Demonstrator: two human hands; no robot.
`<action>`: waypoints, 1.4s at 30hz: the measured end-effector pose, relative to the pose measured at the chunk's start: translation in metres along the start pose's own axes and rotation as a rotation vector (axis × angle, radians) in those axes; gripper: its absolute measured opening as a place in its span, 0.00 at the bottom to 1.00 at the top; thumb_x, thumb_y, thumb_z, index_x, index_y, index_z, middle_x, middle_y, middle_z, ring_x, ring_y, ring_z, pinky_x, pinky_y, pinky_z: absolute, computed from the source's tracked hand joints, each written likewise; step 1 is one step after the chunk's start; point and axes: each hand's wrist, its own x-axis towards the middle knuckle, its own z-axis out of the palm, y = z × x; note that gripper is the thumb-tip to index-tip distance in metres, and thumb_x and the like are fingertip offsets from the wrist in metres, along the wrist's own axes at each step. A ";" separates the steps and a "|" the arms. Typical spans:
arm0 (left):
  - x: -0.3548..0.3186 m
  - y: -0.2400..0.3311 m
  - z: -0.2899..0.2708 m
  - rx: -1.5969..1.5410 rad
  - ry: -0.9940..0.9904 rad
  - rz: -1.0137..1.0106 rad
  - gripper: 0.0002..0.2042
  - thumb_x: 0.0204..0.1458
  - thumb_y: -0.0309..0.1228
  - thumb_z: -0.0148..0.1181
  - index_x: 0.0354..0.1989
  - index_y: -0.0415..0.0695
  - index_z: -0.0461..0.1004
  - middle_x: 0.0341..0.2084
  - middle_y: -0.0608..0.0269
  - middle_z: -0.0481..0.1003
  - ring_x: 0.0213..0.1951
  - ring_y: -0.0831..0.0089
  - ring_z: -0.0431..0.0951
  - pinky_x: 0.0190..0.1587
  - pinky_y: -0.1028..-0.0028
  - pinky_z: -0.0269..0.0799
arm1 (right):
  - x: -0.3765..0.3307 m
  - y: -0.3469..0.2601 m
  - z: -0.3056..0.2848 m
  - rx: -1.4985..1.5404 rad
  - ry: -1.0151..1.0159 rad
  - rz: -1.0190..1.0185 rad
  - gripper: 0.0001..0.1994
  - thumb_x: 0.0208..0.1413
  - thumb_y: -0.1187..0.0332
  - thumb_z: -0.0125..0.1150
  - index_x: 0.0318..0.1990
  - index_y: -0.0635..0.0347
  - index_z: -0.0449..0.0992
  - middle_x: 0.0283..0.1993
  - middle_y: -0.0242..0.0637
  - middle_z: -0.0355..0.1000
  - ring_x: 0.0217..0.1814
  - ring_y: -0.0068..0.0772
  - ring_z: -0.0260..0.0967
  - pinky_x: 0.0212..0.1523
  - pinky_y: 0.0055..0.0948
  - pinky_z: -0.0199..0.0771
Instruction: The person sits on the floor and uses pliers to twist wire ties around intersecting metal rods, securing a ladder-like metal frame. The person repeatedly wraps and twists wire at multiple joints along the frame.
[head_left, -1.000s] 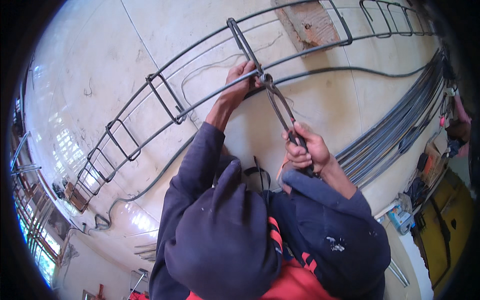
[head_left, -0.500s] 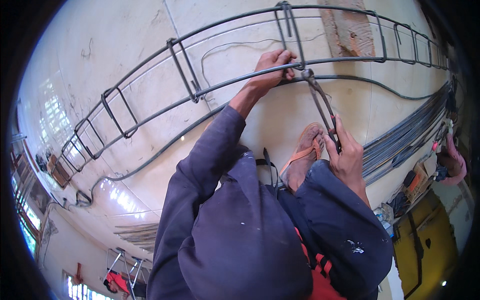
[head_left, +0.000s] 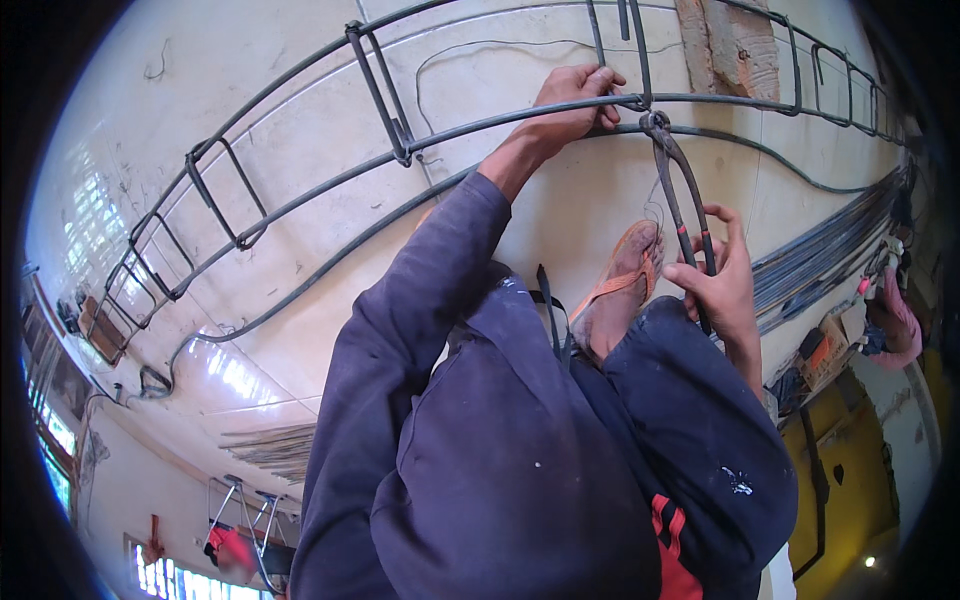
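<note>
Fingers: left hand (head_left: pixel 572 100) wrapped round the steel bar (head_left: pixel 480 122) | right hand (head_left: pixel 718 278) closed on pincers (head_left: pixel 678 195) | change: pincer head now bites the tie beside left fingers, where earlier it lay lower | tie being tightened.

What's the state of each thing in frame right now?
Left hand: closed around the dark steel rebar cage at a rod crossing.
Right hand: closed on the long-handled metal pincers.
Pincers: head closed on the tie at the crossing.
Rebar cage: lying on the pale tiled floor.
Orange sandal: worn, flat on floor.
</note>
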 end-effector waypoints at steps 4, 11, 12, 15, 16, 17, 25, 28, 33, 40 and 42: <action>-0.003 -0.001 0.002 0.037 0.018 0.009 0.16 0.66 0.34 0.43 0.43 0.32 0.73 0.25 0.61 0.75 0.23 0.78 0.76 0.28 0.78 0.75 | -0.002 0.003 0.001 0.080 0.043 -0.046 0.31 0.46 0.74 0.69 0.58 0.61 0.61 0.30 0.32 0.67 0.15 0.15 0.62 0.11 0.16 0.61; 0.002 -0.008 0.004 -0.049 0.008 0.034 0.16 0.66 0.35 0.44 0.43 0.32 0.73 0.24 0.60 0.75 0.23 0.78 0.76 0.29 0.78 0.75 | 0.026 0.077 0.004 1.513 -0.750 0.211 0.30 0.61 0.64 0.58 0.67 0.61 0.53 0.33 0.37 0.65 0.18 0.14 0.58 0.11 0.12 0.59; 0.003 -0.009 0.004 -0.047 0.005 0.029 0.16 0.66 0.35 0.44 0.43 0.32 0.73 0.24 0.61 0.75 0.23 0.78 0.76 0.29 0.78 0.75 | 0.028 0.078 0.014 1.521 -0.797 0.150 0.29 0.64 0.64 0.55 0.68 0.60 0.52 0.35 0.37 0.65 0.19 0.14 0.58 0.13 0.12 0.61; 0.000 -0.008 -0.002 -0.018 0.016 0.023 0.16 0.66 0.35 0.44 0.43 0.32 0.73 0.22 0.61 0.75 0.23 0.79 0.75 0.29 0.78 0.75 | 0.022 0.056 0.003 0.639 -0.412 0.063 0.28 0.67 0.51 0.44 0.68 0.59 0.55 0.30 0.35 0.66 0.21 0.15 0.61 0.17 0.15 0.62; -0.001 -0.007 -0.003 -0.011 0.025 0.028 0.17 0.66 0.35 0.44 0.43 0.32 0.73 0.22 0.61 0.75 0.23 0.79 0.75 0.29 0.78 0.75 | 0.023 0.047 0.000 0.349 -0.314 0.030 0.29 0.68 0.49 0.41 0.68 0.59 0.56 0.29 0.34 0.66 0.21 0.15 0.62 0.17 0.15 0.62; 0.000 -0.008 0.000 -0.019 0.018 0.030 0.17 0.66 0.36 0.44 0.43 0.32 0.73 0.22 0.61 0.75 0.23 0.79 0.75 0.29 0.78 0.75 | 0.015 0.036 -0.004 0.354 -0.280 0.051 0.29 0.68 0.46 0.36 0.61 0.62 0.63 0.24 0.34 0.67 0.17 0.17 0.62 0.15 0.17 0.63; 0.000 -0.008 0.003 -0.032 0.004 0.012 0.17 0.67 0.36 0.44 0.44 0.33 0.73 0.22 0.60 0.75 0.23 0.79 0.75 0.29 0.78 0.75 | 0.004 0.053 0.005 1.001 -0.499 0.185 0.18 0.67 0.55 0.47 0.48 0.63 0.64 0.19 0.34 0.66 0.12 0.18 0.61 0.11 0.16 0.59; 0.000 -0.008 -0.004 0.009 0.010 0.049 0.17 0.67 0.36 0.44 0.44 0.33 0.74 0.23 0.60 0.75 0.23 0.79 0.75 0.29 0.78 0.75 | -0.013 0.004 0.007 0.223 -0.037 0.015 0.16 0.59 0.66 0.60 0.49 0.63 0.65 0.22 0.34 0.70 0.17 0.15 0.63 0.13 0.16 0.59; -0.002 -0.003 -0.005 -0.004 0.013 0.017 0.17 0.67 0.35 0.44 0.44 0.32 0.73 0.24 0.59 0.76 0.24 0.78 0.77 0.31 0.79 0.76 | -0.005 0.017 0.007 -0.197 0.106 -0.285 0.13 0.59 0.66 0.59 0.44 0.67 0.72 0.25 0.35 0.71 0.19 0.16 0.64 0.17 0.17 0.66; 0.003 -0.012 -0.002 -0.069 -0.064 -0.017 0.17 0.66 0.35 0.45 0.47 0.31 0.72 0.31 0.55 0.77 0.31 0.73 0.80 0.36 0.77 0.79 | 0.001 0.050 0.034 0.946 -0.868 0.402 0.25 0.68 0.52 0.42 0.45 0.73 0.70 0.20 0.36 0.65 0.15 0.23 0.63 0.15 0.22 0.67; 0.003 -0.004 -0.009 -0.097 -0.045 -0.016 0.17 0.66 0.35 0.45 0.47 0.30 0.72 0.34 0.54 0.78 0.33 0.72 0.80 0.38 0.77 0.79 | -0.002 0.033 0.030 0.613 -0.803 0.253 0.24 0.68 0.54 0.43 0.45 0.74 0.69 0.21 0.36 0.65 0.15 0.22 0.63 0.15 0.22 0.66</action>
